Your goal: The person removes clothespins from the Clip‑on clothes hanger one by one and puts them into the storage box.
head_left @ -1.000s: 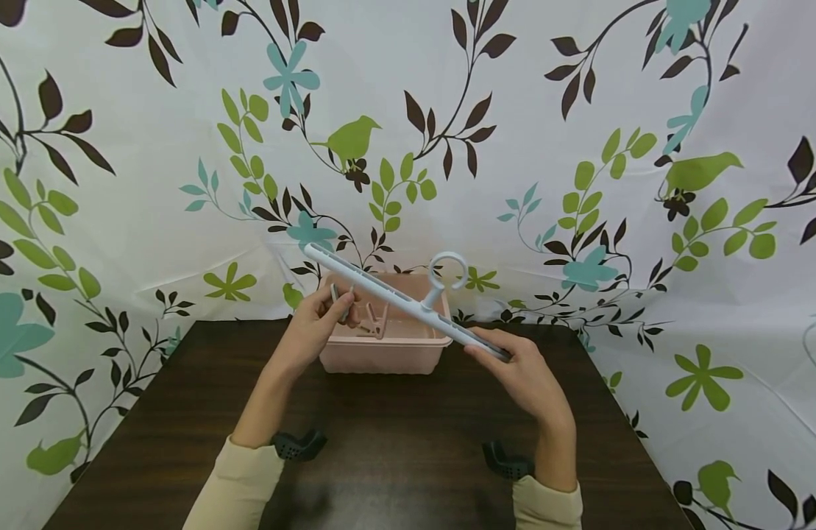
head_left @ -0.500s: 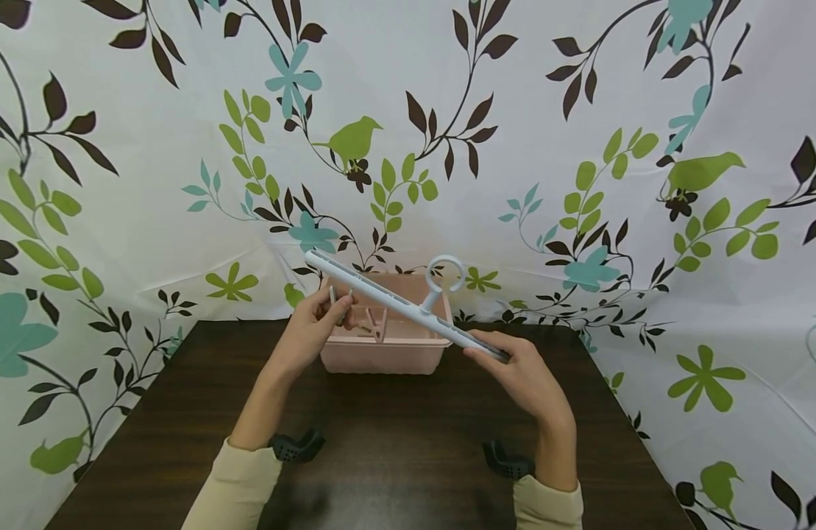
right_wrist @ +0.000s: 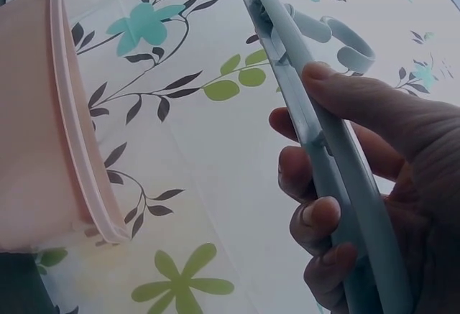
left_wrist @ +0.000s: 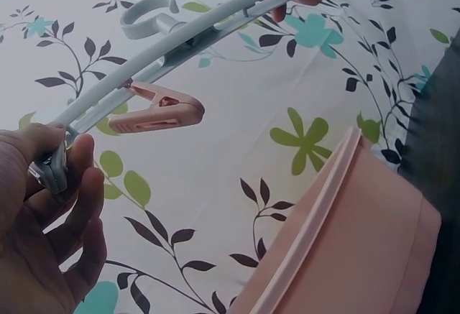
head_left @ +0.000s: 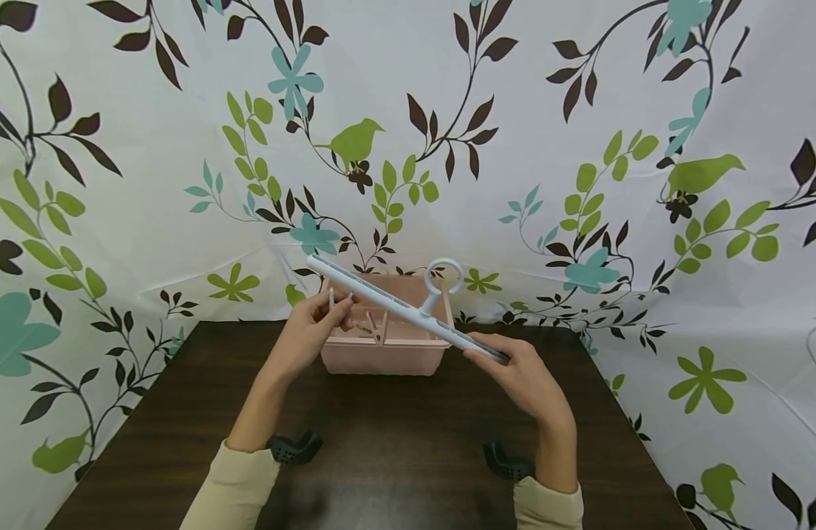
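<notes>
Both hands (head_left: 315, 327) (head_left: 523, 375) grasp hanger (head_left: 401, 305) ends.

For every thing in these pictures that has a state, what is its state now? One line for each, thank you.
white hanger bar: tilted, held in the air over the basket
pink clip: closed, hanging on the bar
pink basket: open, standing on the table
left hand: pinches a grey clip
right hand: grips the bar's end

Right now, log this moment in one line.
left hand: holds clip | right hand: grips hanger | peg: on hanger | bin: behind
</notes>
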A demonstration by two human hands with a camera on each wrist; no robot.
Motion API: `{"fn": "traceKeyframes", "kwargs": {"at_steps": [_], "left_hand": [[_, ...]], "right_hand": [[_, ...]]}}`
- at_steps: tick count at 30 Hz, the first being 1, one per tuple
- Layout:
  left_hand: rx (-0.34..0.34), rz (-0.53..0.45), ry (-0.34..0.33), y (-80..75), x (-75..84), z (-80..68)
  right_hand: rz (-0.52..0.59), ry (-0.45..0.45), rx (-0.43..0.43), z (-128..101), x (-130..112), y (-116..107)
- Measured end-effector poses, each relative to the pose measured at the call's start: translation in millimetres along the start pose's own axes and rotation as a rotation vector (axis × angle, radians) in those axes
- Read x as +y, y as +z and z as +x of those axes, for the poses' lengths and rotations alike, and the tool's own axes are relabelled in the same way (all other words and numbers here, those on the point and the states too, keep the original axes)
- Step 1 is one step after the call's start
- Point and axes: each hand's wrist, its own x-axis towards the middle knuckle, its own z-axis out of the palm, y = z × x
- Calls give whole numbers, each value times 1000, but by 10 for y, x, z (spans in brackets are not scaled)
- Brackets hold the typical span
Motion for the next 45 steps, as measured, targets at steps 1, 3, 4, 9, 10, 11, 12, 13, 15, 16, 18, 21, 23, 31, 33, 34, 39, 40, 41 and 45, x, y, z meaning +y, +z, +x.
{"fn": "traceKeyframes", "kwargs": {"at_steps": [1,3,4,9,10,11,12,13,15,16,18,21,23,31,33,34,39,40,41,45], "left_hand": [[-1,8,2,-4,1,0],[-2,31,5,-12,6,2],[-2,44,7,-17,10,3],[4,102,11,-41,41,8],[4,108,14,-42,45,8],[7,113,13,-42,46,7],[8,118,14,-40,43,6],[10,121,15,-36,39,3],[19,132,12,-25,30,-5],[25,140,9,-19,29,-8],[39,162,-1,-8,27,-15],[56,197,-7,5,43,-20],[66,223,-4,10,50,-21],[110,334,-10,47,81,-17],[122,357,-28,59,83,-21],[126,369,-35,64,92,-25],[176,466,-34,96,104,-49],[189,493,-24,104,103,-53],[204,524,-10,111,96,-56],[256,643,56,149,90,-68]], "right_hand": [[-2,-2,-2,0,0,-2],[-2,-6,-5,1,4,-8],[2,-4,-4,0,4,-10],[6,-10,-10,10,30,-13],[8,-8,-12,13,35,-11],[7,-7,-14,15,40,-10],[3,-7,-17,16,47,-8],[-1,-6,-20,15,53,-8],[-9,-4,-22,14,62,-5],[-14,-3,-24,14,68,-4],[-20,-2,-23,11,69,-5],[-24,3,-20,10,63,-9],[-27,7,-19,10,57,-13],[-38,1,-18,10,49,-28],[-42,-4,-23,12,52,-33],[-45,-7,-25,12,53,-35],[-48,-2,-39,12,64,-45],[-49,2,-43,11,67,-47],[-50,4,-47,11,64,-50],[-55,10,-58,10,75,-50]]}}
